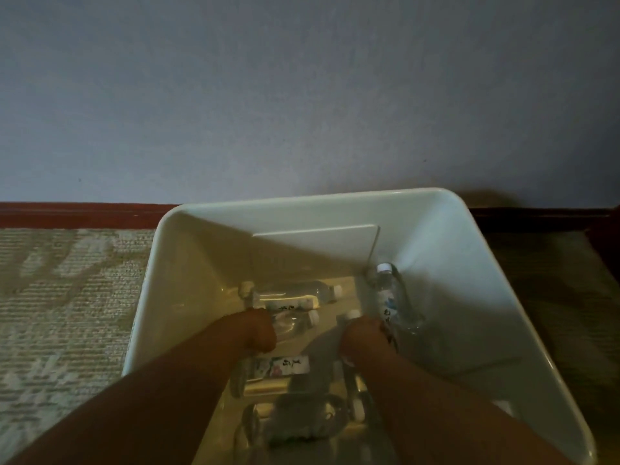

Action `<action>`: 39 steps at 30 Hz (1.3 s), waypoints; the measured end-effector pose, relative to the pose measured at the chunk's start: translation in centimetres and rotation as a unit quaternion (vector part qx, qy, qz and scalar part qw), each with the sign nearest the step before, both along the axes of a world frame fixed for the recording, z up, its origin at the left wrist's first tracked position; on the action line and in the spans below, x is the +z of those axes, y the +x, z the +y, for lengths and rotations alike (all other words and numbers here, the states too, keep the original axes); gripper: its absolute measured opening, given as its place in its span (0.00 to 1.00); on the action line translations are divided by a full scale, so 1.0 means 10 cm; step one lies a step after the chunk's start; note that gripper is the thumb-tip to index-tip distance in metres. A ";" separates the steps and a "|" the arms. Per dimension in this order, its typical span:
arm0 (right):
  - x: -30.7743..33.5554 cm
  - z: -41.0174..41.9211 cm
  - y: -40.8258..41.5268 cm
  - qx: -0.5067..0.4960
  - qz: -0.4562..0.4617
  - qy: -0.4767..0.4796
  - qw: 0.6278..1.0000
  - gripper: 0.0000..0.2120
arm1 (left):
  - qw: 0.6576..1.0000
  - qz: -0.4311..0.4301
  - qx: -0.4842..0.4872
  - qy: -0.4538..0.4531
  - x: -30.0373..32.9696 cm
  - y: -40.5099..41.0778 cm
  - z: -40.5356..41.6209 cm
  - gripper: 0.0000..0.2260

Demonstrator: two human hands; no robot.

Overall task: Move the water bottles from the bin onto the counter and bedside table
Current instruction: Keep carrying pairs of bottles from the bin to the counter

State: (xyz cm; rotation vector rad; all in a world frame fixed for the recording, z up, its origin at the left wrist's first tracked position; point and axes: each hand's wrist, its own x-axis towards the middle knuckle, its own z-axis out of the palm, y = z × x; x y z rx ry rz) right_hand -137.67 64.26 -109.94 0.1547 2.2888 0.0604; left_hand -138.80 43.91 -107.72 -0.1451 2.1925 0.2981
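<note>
A deep white plastic bin [486, 280] stands on the carpet against the wall. Several clear water bottles with white caps lie on its bottom; one bottle [391, 297] leans upright in the far right corner, another labelled one [281, 365] lies between my arms. Both my arms reach down into the bin. My left hand [255, 330] is curled around a lying bottle [295, 322] at the middle left. My right hand [364, 337] is closed around a bottle whose white cap [350, 314] sticks out above my fingers.
A patterned beige carpet [60, 297] covers the floor left of the bin. A dark red skirting board [73, 214] runs along the grey wall [302, 95] behind it. The floor right of the bin lies in shadow.
</note>
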 end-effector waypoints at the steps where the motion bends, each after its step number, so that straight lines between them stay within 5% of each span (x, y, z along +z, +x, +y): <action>1: -0.03 -0.01 0.00 -0.007 -0.006 0.007 1.000 0.21 | 1.000 -0.008 -0.020 -0.015 -0.02 0.00 0.01 0.28; 5: 0.06 0.03 0.04 -0.089 0.002 -0.054 0.995 0.18 | 0.997 0.032 -0.028 -0.071 -0.01 0.14 0.02 0.31; 8: 0.08 0.09 0.05 -0.174 0.033 -0.153 0.972 0.16 | 0.998 -0.014 0.053 0.020 0.04 0.08 0.00 0.29; 13: 0.37 0.13 -0.02 -0.334 0.125 -0.432 0.828 0.29 | 0.954 0.054 0.191 0.226 0.41 -0.02 0.03 0.14; 15: 0.60 0.15 -0.07 -0.384 0.155 -0.495 0.764 0.28 | 0.916 0.099 0.256 0.291 0.64 0.00 0.08 0.21; 17: 0.88 0.20 -0.11 -0.402 0.172 -0.516 0.736 0.28 | 0.888 0.122 0.291 0.335 0.88 0.06 0.11 0.26; 20: 1.39 0.29 -0.19 -0.389 0.178 -0.529 0.733 0.27 | 0.863 0.133 0.310 0.375 1.29 0.16 0.18 0.21; 24: 2.26 0.38 -0.25 -0.412 0.165 -0.555 0.704 0.37 | 0.857 0.151 0.305 0.388 2.06 0.18 0.25 0.28; 31: 4.07 0.57 -0.19 -0.423 0.164 -0.649 0.611 0.19 | 0.798 0.141 0.350 0.471 4.02 -0.04 0.62 0.27; 34: 4.93 0.67 -0.14 -0.415 0.178 -0.676 0.583 0.19 | 0.785 0.146 0.324 0.507 4.94 -0.18 0.85 0.18; 39: 6.33 0.92 -0.03 -0.418 0.243 -0.679 0.553 0.20 | 0.788 0.153 0.226 0.552 6.44 -0.24 1.26 0.17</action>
